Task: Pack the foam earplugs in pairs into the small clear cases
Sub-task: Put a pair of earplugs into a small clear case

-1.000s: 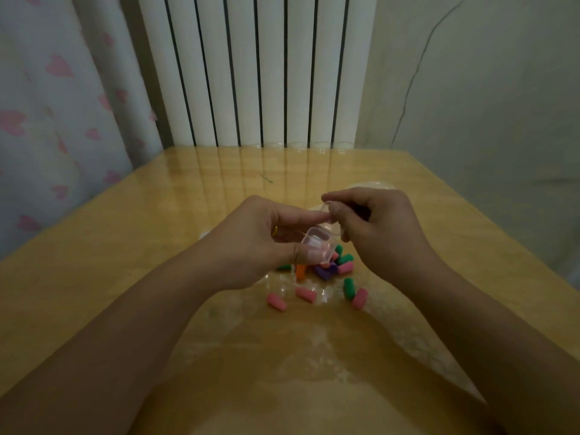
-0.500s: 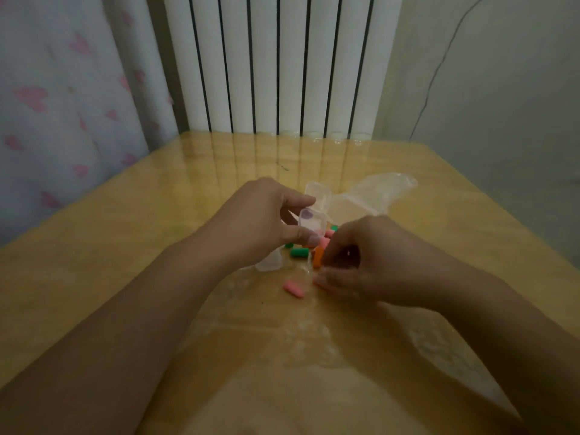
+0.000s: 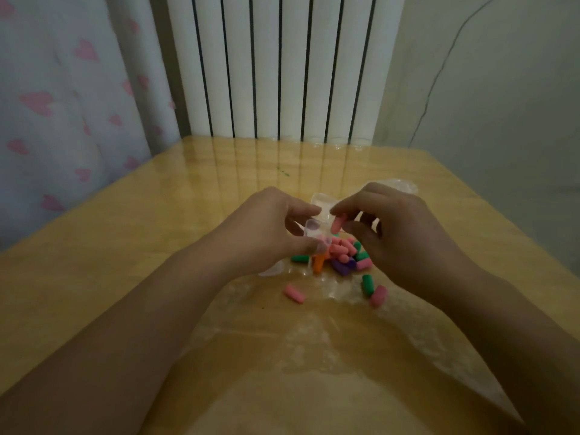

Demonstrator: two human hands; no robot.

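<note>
My left hand [image 3: 266, 227] holds a small clear case [image 3: 315, 231] open between thumb and fingers, above the table. My right hand [image 3: 398, 233] pinches a pink earplug [image 3: 338, 222] between thumb and forefinger, right beside the case's open top. Under both hands lies a loose pile of foam earplugs [image 3: 342, 252] in pink, green, purple and orange. A single pink earplug [image 3: 294, 293] lies apart at the front left, and a green one [image 3: 367, 284] with another pink one [image 3: 378, 296] lie at the front right.
The wooden table [image 3: 157, 233] has a glossy top. A clear plastic bag [image 3: 398, 186] and another clear case [image 3: 323, 202] lie behind my hands. A clear plastic sheet [image 3: 314, 334] covers the table in front. A white radiator and a heart-patterned curtain stand behind.
My right hand has come up from the pile with a pink earplug and brought it to the case. My left hand has kept the case in place.
</note>
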